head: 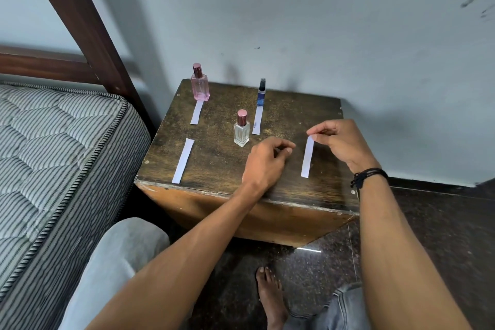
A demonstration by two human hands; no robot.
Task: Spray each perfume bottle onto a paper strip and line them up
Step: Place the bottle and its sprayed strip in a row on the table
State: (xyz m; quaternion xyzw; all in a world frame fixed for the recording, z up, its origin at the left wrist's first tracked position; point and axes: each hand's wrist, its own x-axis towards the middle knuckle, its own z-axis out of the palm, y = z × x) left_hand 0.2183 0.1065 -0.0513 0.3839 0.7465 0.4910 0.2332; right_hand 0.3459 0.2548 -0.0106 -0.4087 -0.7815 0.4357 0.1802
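Note:
Three perfume bottles stand on a dark wooden table: a pink one at the back left, a slim dark-capped blue one at the back, and a clear one with a pink cap nearer the middle. A paper strip lies in front of the pink bottle, another in front of the blue one. A third strip lies at the front left. My right hand pinches the top end of a fourth strip. My left hand rests on the table with fingers curled, holding nothing.
The table stands against a pale wall. A bed with a striped mattress and a dark wooden frame is close on the left. My knees and a bare foot are over the dark floor below the table's front edge.

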